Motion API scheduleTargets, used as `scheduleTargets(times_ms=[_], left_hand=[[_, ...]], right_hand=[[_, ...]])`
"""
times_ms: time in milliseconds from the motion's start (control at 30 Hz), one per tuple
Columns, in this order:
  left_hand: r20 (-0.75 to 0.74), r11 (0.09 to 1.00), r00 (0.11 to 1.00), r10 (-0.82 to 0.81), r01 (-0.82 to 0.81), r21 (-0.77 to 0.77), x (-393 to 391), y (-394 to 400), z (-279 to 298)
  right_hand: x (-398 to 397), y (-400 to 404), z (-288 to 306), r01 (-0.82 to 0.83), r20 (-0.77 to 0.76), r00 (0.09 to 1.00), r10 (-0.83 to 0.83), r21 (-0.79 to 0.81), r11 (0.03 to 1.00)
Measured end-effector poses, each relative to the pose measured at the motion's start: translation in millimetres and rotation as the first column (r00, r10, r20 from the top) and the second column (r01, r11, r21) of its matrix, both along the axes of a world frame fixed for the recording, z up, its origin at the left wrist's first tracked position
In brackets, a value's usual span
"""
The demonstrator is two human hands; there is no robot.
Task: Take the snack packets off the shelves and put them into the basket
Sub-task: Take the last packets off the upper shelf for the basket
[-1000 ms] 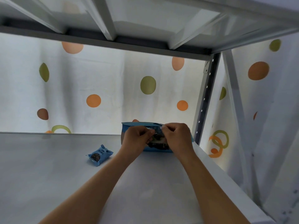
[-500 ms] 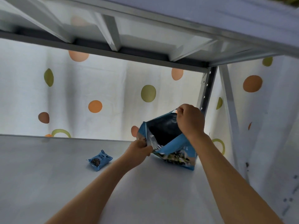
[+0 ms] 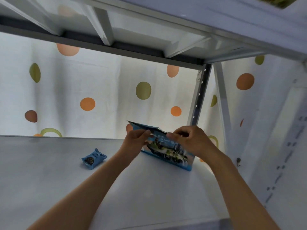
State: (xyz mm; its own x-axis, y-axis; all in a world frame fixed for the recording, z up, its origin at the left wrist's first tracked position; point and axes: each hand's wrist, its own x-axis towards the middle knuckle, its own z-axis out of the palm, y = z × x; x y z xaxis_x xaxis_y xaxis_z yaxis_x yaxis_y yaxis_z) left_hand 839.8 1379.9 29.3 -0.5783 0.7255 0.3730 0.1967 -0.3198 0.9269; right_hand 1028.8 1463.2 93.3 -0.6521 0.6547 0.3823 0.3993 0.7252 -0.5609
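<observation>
Both the left hand (image 3: 136, 142) and the right hand (image 3: 191, 140) pinch the top edge of the large blue bag (image 3: 167, 150), its base on the white shelf (image 3: 49, 176); left of the bag lies a small blue packet (image 3: 93, 159), untouched

backlit dotted curtain (image 3: 99, 83), white rack post (image 3: 199, 97)
</observation>
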Motion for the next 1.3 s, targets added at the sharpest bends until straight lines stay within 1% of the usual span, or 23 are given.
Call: scheduleTargets(times_ms=[67,133,200,233,300,367,467,533,600,633,667,700,767,800,933,1033,1100,1167,1233,1300], left_hand=[[-0.078,1.000,0.997,0.004,-0.004,0.003,3.7,-0.8,-3.2],[-0.177,1.000,0.984,0.019,-0.018,0.009,8.6,-1.2,-6.2],[-0.321,0.999,0.946,0.049,-0.045,0.018,15.3,-2.9,-9.7],[-0.403,0.997,0.912,0.076,-0.075,0.018,16.2,-5.3,-12.4],[-0.590,0.992,0.800,0.113,-0.122,0.025,23.2,-12.9,-13.8],[-0.711,0.985,0.684,0.162,-0.161,0.069,26.5,-16.3,-18.9],[-0.761,0.956,0.580,0.290,-0.218,0.198,34.1,-25.4,-15.8],[-0.808,0.928,0.467,0.360,-0.266,0.260,41.1,-32.5,-8.3],[-0.870,0.915,0.338,0.358,-0.314,0.255,48.3,-42.0,4.0],[-0.895,0.917,0.296,0.335,-0.320,0.237,52.3,-50.7,10.9],[-0.910,0.930,0.286,0.300,-0.298,0.213,55.3,-58.7,16.3],[-0.912,0.948,0.309,0.268,-0.255,0.192,58.2,-68.8,21.0],[-0.893,0.973,0.393,0.220,-0.154,0.172,63.6,-87.4,31.1],[-0.890,0.980,0.411,0.199,-0.112,0.167,64.5,-98.0,36.5],[-0.913,0.994,0.400,0.078,0.040,0.102,70.1,-139.8,52.7],[-0.881,0.990,0.473,0.026,0.113,0.090,73.1,-183.8,56.4],[-0.877,0.985,0.480,0.032,0.135,0.109,77.3,-211.6,58.1],[-0.885,0.982,0.461,0.062,0.131,0.137,82.4,-243.6,62.2],[-0.889,0.984,0.452,0.074,0.111,0.138,88.2,-275.2,65.6],[-0.891,0.987,0.451,0.046,0.114,0.109,92.0,-303.4,67.0]], right_hand=[[11.1,-5.1,-14.3,0.032,0.083,0.996,-0.037,0.056,0.998],[14.4,-1.7,-24.9,0.111,0.152,0.978,-0.144,0.207,0.972],[11.7,3.9,-33.4,0.194,0.164,0.951,-0.263,0.348,0.917],[6.8,7.2,-38.5,0.222,0.154,0.941,-0.302,0.395,0.891],[9.9,6.9,-42.8,0.281,0.113,0.928,-0.354,0.409,0.868],[10.8,8.0,-46.3,0.281,0.084,0.938,-0.338,0.388,0.878],[18.9,-8.9,-38.5,0.256,0.048,0.956,-0.290,0.348,0.902],[21.9,-27.8,-34.5,0.240,0.051,0.961,-0.273,0.346,0.907],[23.1,-47.4,-31.6,0.239,0.056,0.959,-0.278,0.368,0.898],[24.5,-59.7,-29.7,0.248,0.047,0.957,-0.286,0.380,0.891],[26.5,-70.9,-27.7,0.256,0.029,0.957,-0.289,0.389,0.885],[29.6,-85.2,-25.3,0.266,0.007,0.956,-0.292,0.395,0.879],[36.0,-111.7,-20.2,0.278,-0.023,0.955,-0.295,0.409,0.869],[39.2,-128.1,-18.0,0.287,-0.032,0.953,-0.301,0.415,0.864],[49.8,-190.9,-9.9,0.297,-0.107,0.955,-0.278,0.419,0.858],[55.6,-239.0,-5.3,0.304,-0.126,0.953,-0.277,0.440,0.845],[60.0,-269.5,-2.8,0.327,-0.134,0.945,-0.298,0.425,0.844],[65.9,-302.7,-1.5,0.347,-0.205,0.935,-0.289,0.365,0.864],[73.7,-335.8,-2.0,0.340,-0.319,0.912,-0.258,0.237,0.910],[80.5,-362.7,-5.0,0.301,-0.397,0.884,-0.247,0.080,0.950]])
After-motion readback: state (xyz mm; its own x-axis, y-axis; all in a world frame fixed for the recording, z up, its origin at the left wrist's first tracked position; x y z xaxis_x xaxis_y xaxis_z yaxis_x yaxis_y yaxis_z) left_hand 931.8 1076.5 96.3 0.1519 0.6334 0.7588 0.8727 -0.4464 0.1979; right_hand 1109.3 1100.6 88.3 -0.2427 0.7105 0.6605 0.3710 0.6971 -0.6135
